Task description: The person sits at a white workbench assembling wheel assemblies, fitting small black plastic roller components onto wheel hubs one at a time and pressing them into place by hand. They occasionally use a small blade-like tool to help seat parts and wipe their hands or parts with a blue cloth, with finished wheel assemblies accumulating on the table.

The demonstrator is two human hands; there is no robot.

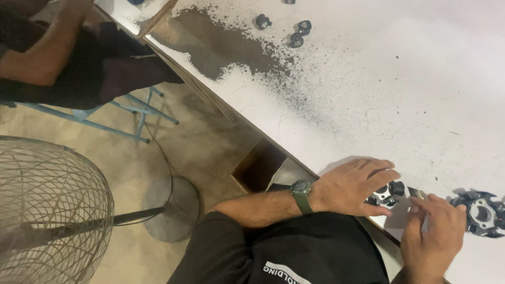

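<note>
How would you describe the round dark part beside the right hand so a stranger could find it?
Start at the white table and follow its near edge to the right hand. Just right of it lies a dark toothed ring with a pale centre hole, larger than the small black pieces far up the table.

The left hand point(351, 185) covers most of a small black and silver part point(388, 193), so its shape cannot be told. The right hand point(434, 234) runs off the bottom edge. A neighbour point(58, 52) is cut off at the top left, the fan point(47, 210) at the left.
</note>
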